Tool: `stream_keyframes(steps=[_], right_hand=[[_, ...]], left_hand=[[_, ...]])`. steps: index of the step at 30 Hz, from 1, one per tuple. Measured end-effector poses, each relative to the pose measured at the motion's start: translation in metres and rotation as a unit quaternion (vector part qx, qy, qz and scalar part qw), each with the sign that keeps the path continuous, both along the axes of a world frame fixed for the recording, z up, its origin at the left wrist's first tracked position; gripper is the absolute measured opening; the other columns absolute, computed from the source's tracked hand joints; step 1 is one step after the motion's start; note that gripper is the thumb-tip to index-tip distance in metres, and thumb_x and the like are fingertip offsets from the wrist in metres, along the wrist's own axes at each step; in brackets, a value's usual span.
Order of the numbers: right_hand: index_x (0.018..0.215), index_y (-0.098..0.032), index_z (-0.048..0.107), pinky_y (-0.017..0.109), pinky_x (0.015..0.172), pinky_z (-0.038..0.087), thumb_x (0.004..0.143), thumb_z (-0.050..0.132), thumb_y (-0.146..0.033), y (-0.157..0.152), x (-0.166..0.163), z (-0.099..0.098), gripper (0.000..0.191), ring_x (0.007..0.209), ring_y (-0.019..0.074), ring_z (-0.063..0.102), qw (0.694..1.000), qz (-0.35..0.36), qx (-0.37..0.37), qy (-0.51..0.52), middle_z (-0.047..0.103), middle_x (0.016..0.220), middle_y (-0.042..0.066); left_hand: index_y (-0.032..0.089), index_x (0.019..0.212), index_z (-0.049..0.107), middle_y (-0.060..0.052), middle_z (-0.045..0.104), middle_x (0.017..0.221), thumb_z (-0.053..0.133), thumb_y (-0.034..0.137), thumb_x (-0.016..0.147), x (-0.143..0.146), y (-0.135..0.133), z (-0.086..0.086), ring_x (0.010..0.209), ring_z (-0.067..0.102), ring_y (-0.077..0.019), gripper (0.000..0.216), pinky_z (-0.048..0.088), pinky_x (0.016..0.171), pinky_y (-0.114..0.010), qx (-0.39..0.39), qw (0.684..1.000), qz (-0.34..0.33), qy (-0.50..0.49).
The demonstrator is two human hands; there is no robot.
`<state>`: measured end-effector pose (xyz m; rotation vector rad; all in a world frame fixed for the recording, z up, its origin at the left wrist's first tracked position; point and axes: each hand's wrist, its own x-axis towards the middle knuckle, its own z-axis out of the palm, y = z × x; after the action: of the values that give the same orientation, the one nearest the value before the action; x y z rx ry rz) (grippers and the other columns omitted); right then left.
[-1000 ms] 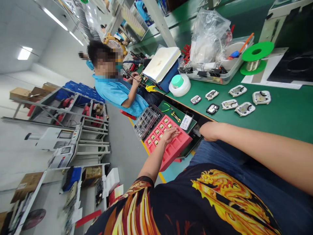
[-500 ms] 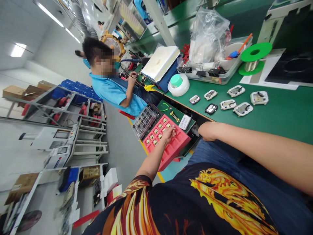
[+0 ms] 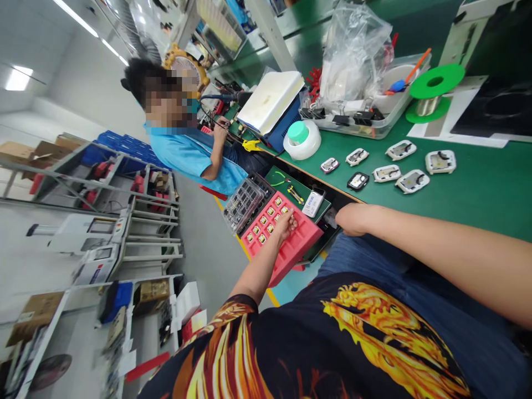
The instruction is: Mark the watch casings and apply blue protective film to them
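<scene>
My left hand (image 3: 286, 224) is over a red foam tray (image 3: 297, 244), its fingers curled closed. Whatever they may hold is hidden. Small square parts with white and yellow faces (image 3: 270, 228) sit in several pockets of the tray, and its near pockets are bare. My right hand (image 3: 351, 219) is at the green bench's front edge, beside my thigh, with its fingers hidden from view. Beyond that edge lie several white watch-like cases (image 3: 412, 181) and a black one (image 3: 358, 180).
Beside the tray are a clear compartment box (image 3: 244, 205), green-handled pliers (image 3: 279, 178), a yellow cutter (image 3: 295, 194) and a white labelled box (image 3: 313, 203). A tape roll (image 3: 302, 145), plastic bin (image 3: 374, 124) and solder spool (image 3: 434, 91) stand on the bench. A co-worker (image 3: 193, 152) sits at left.
The view has shifted slightly, so the co-worker and bench items appear a little further left and up. Both my hands keep nearly the same places.
</scene>
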<state>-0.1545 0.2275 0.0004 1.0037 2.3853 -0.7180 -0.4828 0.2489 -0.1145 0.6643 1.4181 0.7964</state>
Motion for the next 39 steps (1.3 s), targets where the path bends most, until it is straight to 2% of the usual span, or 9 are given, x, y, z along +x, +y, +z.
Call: stream_keyframes(steps=[4, 8, 14, 23, 27, 31, 34, 39], right_hand=[[0.111, -0.004, 0.086, 0.044, 0.096, 0.056, 0.084, 0.083, -0.016, -0.001, 0.001, 0.007, 0.030, 0.108, 0.0385, 0.077, 1.000, 0.004, 0.001, -0.004, 0.082, 0.109, 0.026], [0.114, -0.001, 0.084, 0.045, 0.096, 0.056, 0.083, 0.082, -0.013, -0.002, 0.001, 0.014, 0.034, 0.109, 0.0411, 0.077, 1.000, 0.011, 0.000, -0.005, 0.080, 0.114, 0.029], [0.115, -0.004, 0.084, 0.044, 0.099, 0.057, 0.085, 0.080, -0.014, -0.004, 0.001, 0.018, 0.032, 0.114, 0.0395, 0.078, 1.000, 0.021, 0.002, -0.018, 0.081, 0.116, 0.026], [0.115, -0.002, 0.084, 0.046, 0.096, 0.057, 0.085, 0.082, -0.017, -0.004, 0.001, 0.020, 0.033, 0.110, 0.0411, 0.078, 0.999, 0.029, 0.001, -0.029, 0.080, 0.115, 0.029], [0.115, -0.003, 0.084, 0.044, 0.097, 0.057, 0.085, 0.081, -0.018, -0.003, 0.001, 0.017, 0.033, 0.111, 0.0393, 0.078, 0.999, 0.027, 0.003, -0.027, 0.080, 0.118, 0.028], [0.114, -0.005, 0.084, 0.043, 0.096, 0.057, 0.083, 0.083, -0.018, -0.002, 0.001, 0.011, 0.034, 0.110, 0.0378, 0.077, 0.999, 0.029, 0.004, -0.029, 0.081, 0.118, 0.026], [0.114, -0.006, 0.085, 0.042, 0.095, 0.057, 0.083, 0.084, -0.020, -0.001, 0.001, 0.008, 0.033, 0.108, 0.0369, 0.077, 0.999, 0.031, 0.004, -0.024, 0.081, 0.114, 0.025], [0.113, -0.005, 0.085, 0.046, 0.096, 0.056, 0.084, 0.083, -0.018, 0.001, -0.002, 0.001, 0.032, 0.109, 0.0391, 0.077, 0.999, 0.028, 0.009, -0.019, 0.081, 0.114, 0.027]], left_hand=[[0.013, 0.101, 0.069, 0.001, 0.067, 0.084, 0.074, 0.039, 0.108, -0.003, 0.001, -0.002, 0.066, 0.062, -0.0093, 0.028, 0.054, 0.058, -0.021, -0.009, 1.000, -0.024, -0.003], [0.012, 0.112, 0.072, -0.003, 0.073, 0.097, 0.075, 0.035, 0.107, -0.005, 0.001, 0.000, 0.076, 0.069, -0.0122, 0.023, 0.061, 0.066, -0.024, -0.014, 0.999, -0.034, -0.012], [0.012, 0.111, 0.074, -0.005, 0.077, 0.102, 0.076, 0.031, 0.106, -0.003, -0.001, 0.007, 0.089, 0.077, -0.0163, 0.020, 0.066, 0.077, -0.030, -0.016, 0.999, -0.036, -0.033], [0.012, 0.118, 0.073, -0.007, 0.077, 0.109, 0.077, 0.028, 0.105, -0.001, 0.000, 0.014, 0.091, 0.076, -0.0162, 0.020, 0.065, 0.074, -0.027, -0.026, 0.998, -0.044, -0.039], [0.012, 0.108, 0.072, -0.002, 0.072, 0.093, 0.075, 0.032, 0.107, 0.001, 0.001, 0.013, 0.073, 0.068, -0.0109, 0.021, 0.059, 0.063, -0.022, -0.036, 0.998, -0.040, -0.029], [0.013, 0.096, 0.066, 0.005, 0.058, 0.074, 0.070, 0.044, 0.110, 0.004, 0.001, 0.010, 0.053, 0.048, -0.0057, 0.033, 0.044, 0.049, -0.018, -0.031, 0.999, -0.015, -0.027], [0.015, 0.089, 0.062, 0.008, 0.048, 0.066, 0.066, 0.053, 0.111, 0.004, 0.001, 0.008, 0.048, 0.038, -0.0050, 0.044, 0.036, 0.045, -0.018, -0.030, 0.999, 0.008, -0.027], [0.018, 0.081, 0.056, 0.010, 0.037, 0.060, 0.060, 0.061, 0.112, 0.002, 0.002, 0.011, 0.045, 0.029, -0.0053, 0.053, 0.030, 0.043, -0.019, -0.033, 0.998, 0.023, -0.038]])
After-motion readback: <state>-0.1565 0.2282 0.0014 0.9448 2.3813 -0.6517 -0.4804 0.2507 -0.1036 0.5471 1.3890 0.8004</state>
